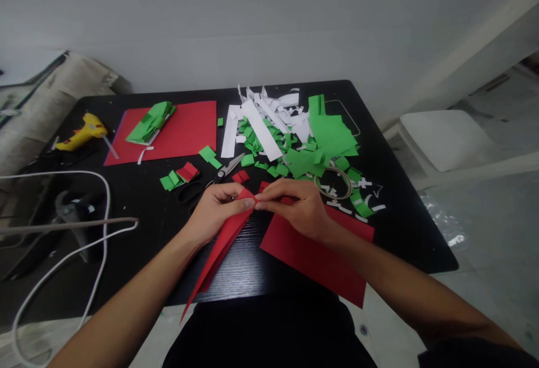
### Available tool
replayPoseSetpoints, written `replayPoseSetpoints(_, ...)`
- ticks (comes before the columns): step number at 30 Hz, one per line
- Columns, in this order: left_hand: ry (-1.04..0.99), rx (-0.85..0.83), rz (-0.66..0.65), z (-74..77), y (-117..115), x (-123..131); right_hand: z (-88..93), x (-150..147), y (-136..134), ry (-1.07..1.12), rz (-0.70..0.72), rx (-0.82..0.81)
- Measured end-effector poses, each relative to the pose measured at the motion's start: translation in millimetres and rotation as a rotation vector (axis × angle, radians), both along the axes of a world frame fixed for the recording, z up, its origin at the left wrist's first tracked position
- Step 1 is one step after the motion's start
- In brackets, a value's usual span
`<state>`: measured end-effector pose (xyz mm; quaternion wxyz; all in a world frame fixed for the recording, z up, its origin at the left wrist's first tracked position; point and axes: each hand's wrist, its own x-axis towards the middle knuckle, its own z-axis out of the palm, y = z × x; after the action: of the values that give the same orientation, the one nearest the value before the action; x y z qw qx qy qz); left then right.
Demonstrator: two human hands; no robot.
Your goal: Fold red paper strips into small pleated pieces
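Observation:
My left hand (214,209) pinches a folded sheet of red paper (221,250), thumb on top, the sheet slanting down past the table's front edge. At the sheet's upper corner my right hand (297,202) closes thumb and fingertips on the same paper, touching the left thumb. Beneath my right hand and forearm lies a flat red sheet (320,253), partly covered. Black-handled scissors (225,172) rest just beyond my left hand, their handles partly hidden. Small red pieces (241,177) lie beside the blades.
Green scraps (332,135) and white paper strips (261,129) are heaped at the back, with a tape roll (334,184) beside them. A green folded bundle (151,122) lies on another red sheet (189,132). At left are a yellow glue gun (86,132), pliers (73,216) and a white cable (107,205).

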<state>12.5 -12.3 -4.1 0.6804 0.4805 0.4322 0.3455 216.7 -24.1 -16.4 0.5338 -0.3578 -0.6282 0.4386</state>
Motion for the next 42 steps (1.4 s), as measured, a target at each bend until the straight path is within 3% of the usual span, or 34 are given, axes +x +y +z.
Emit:
replayPoseSetpoints(37,0.044,-0.019,0.017,2.2,2.4,0.8,-1.5,-0.8,-0.5,0.005,0.022,-0.104)
replayPoseSetpoints(42,0.047,-0.038,0.050,2.4,3.7,1.1,-0.3,-1.3,-1.2,0.035,0.051,-0.284)
